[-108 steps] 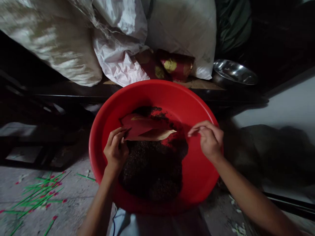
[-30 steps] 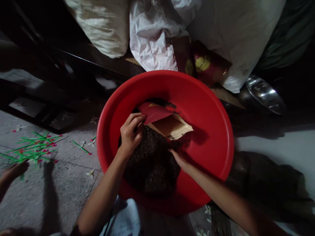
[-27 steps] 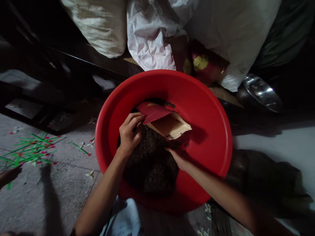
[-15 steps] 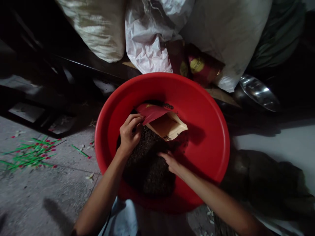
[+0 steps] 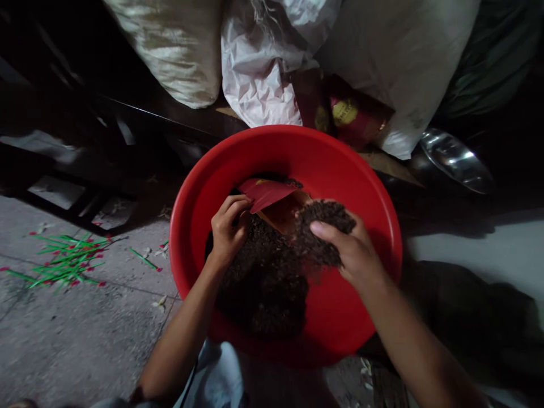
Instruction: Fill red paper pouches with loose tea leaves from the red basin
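In the head view, my left hand (image 5: 230, 228) pinches the near left edge of a red paper pouch (image 5: 268, 193), whose tan-lined mouth faces right. The pouch lies tilted on a heap of dark, crumbly loose material (image 5: 272, 294), much like dried tea leaves, in a big red plastic tub (image 5: 374, 209). My right hand (image 5: 355, 246) is curled around a heaped handful of the same dark material (image 5: 325, 224), thumb on top, at the pouch's mouth. Some bits blur as they fall below it. The handful hides part of the opening.
Behind the tub stand a pale sack (image 5: 182, 56), a white plastic bag (image 5: 263, 85) and more red pouches (image 5: 355, 113) with a gold label. A metal bowl (image 5: 457, 161) lies at the right. Green sticks with red tips (image 5: 72, 258) are scattered on the floor at the left.
My right hand has risen out of the heap, up and to the right, and now carries a handful of the dark material to the pouch's mouth. My left hand keeps its grip.
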Demonstrator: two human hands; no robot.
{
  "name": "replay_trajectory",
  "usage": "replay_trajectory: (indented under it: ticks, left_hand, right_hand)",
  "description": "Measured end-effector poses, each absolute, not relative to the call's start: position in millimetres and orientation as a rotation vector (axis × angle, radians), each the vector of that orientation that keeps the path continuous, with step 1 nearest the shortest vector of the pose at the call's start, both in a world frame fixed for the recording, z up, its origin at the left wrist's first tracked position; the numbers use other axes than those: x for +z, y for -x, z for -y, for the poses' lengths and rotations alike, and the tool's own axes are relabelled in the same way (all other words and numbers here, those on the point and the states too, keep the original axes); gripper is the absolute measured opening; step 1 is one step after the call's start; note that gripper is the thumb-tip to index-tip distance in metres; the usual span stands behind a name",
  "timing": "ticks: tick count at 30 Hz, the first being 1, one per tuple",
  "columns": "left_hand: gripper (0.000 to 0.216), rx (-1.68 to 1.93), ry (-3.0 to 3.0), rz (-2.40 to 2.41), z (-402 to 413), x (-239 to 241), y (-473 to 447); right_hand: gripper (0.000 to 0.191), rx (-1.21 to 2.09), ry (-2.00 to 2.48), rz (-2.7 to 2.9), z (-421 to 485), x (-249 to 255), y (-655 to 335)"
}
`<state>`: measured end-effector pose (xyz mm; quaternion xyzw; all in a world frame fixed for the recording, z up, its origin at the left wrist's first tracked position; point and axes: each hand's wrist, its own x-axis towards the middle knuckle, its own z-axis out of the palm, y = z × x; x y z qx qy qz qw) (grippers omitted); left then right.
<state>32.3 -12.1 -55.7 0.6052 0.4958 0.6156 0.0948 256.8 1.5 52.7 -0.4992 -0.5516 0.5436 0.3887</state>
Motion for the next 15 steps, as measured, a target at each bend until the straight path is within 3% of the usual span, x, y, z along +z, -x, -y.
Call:
replay_trajectory:
  ticks: [5,9,12,15]
  left_hand:
    - [0.019,1.850,-1.704,-1.483,11,-51,-38]
    - [0.022,1.835,-1.673,-1.493,10,-50,-38]
    - [0.024,1.835,-1.677,-1.481,11,-50,-37]
    - [0.024,1.831,-1.671,-1.519,10,-51,-35]
  right_hand:
    - [0.042,0.521,1.288,2.139,-27,61,-229]
    - [0.022,0.164,1.090,2.144,-6,56,-236]
    - [0.022,-0.125,0.998,1.959,23,36,-268]
    - [0.023,-0.117,1.017,1.872,42,-7,-303]
